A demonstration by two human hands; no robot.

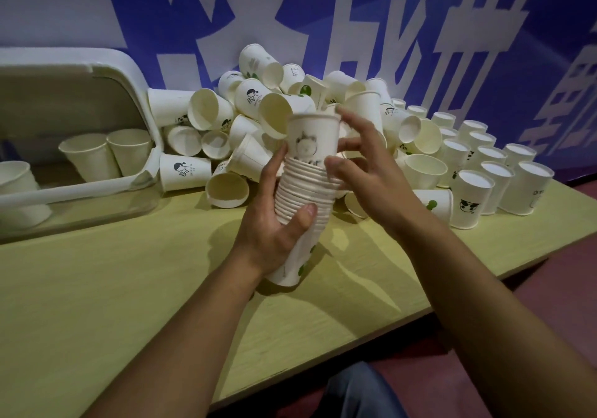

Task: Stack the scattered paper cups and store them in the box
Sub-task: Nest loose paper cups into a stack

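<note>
a: where does the step stand?

b: the left hand (274, 224) grips the stack of nested cups (305, 198) round its middle, at the centre of the frame, with the thumb across the front and the fingers (277, 159) curled round the far side. the stack tilts a little, its foot hanging above the surface (113, 288).

a: and the top cup?

b: the cat-print cup (311, 136) sits only partly in, most of its wall showing above the rims. the right hand (358, 159) is at its right side, fingers loosely curled; whether they pinch the cup or just touch it, i cannot tell.

a: so how to seat it well?

b: i'd judge it needs a straight push down along the stack's own axis, not sideways, since paper walls crease easily. the left hand should hold firm low on the rims without squeezing them oval, or the new cup may jam crooked.

a: next cup after that?

b: the loose pile (258, 111) lies just behind the stack, centre and upper centre of the frame, and upturned cups (475, 172) stand in rows at right. an open-mouthed one from the pile looks simplest to take.

a: and the box?

b: the box (142, 94) lies at left of the frame, with a few cups already inside. the stack is not yet in it.
</note>
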